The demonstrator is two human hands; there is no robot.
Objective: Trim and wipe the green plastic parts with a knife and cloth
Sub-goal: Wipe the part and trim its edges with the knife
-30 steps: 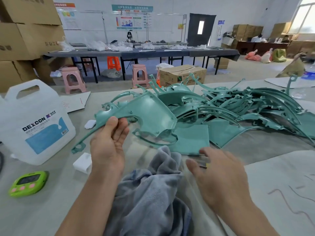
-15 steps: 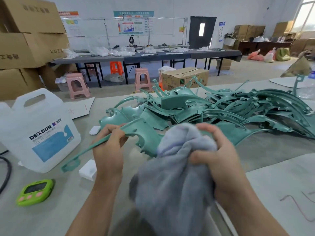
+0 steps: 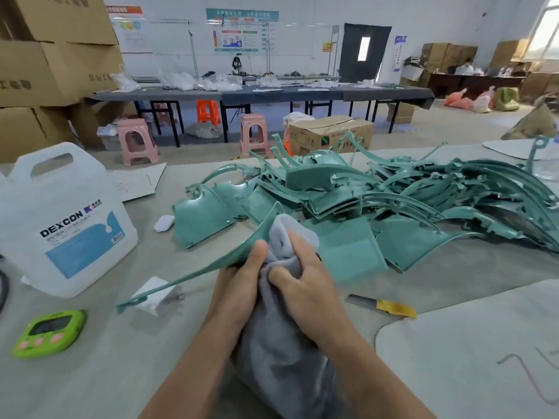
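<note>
Left edge of bench point(image 3: 106, 376): timer point(image 3: 50, 332) in front, jug point(image 3: 60, 222) behind it. Probably cleaner, parked within reach for wetting the cloth. White block point(image 3: 160, 303) just right of the jug, under the part's thin tail.

Part point(image 3: 242, 246): long curved green strip, held off the bench near front-centre. It's tilted, tail down toward the front-left, wide end up toward the pile.

Left grip point(image 3: 239, 285) holds it by the wide end, thumb on top. Looks like a brace, so the wipe has something to push against.

Right grip point(image 3: 314, 288) is closed round bunched grey cloth point(image 3: 281, 373), pressed on the part beside the left thumb. Slack cloth hangs toward the front edge.

Read: wipe step, not trim.

Knife point(image 3: 381, 306) lies flat just right of the right grip, untouched, handy for the next trim.

Pile point(image 3: 408, 192) of green parts covers the far right of the bench. Can't tell which are done.
</note>
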